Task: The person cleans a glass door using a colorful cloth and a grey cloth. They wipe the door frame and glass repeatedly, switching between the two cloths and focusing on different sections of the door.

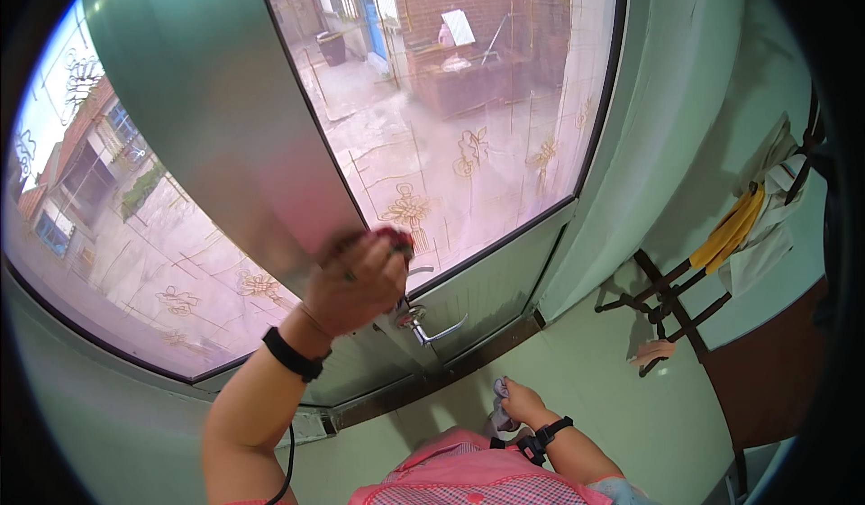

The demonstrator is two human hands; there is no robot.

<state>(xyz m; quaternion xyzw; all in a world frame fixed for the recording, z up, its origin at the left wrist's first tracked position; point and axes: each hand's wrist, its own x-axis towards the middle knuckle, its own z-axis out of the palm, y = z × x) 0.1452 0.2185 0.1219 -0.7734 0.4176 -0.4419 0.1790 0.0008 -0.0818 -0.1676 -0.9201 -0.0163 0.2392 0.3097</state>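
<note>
My left hand is raised against the metal door's brushed panel, beside the edge of the glass pane. Its fingers close on a dark red wad, probably cloth, blurred and partly hidden by the hand. Just below is a chrome lever handle. Low in front of my body, my right hand grips a crumpled grey cloth, which hangs down clear of the door.
To the right stands a dark coat rack with a yellow garment and pale clothes on it. A second glass pane is on the left. A black cable runs by my left arm. Pale tiles cover the floor.
</note>
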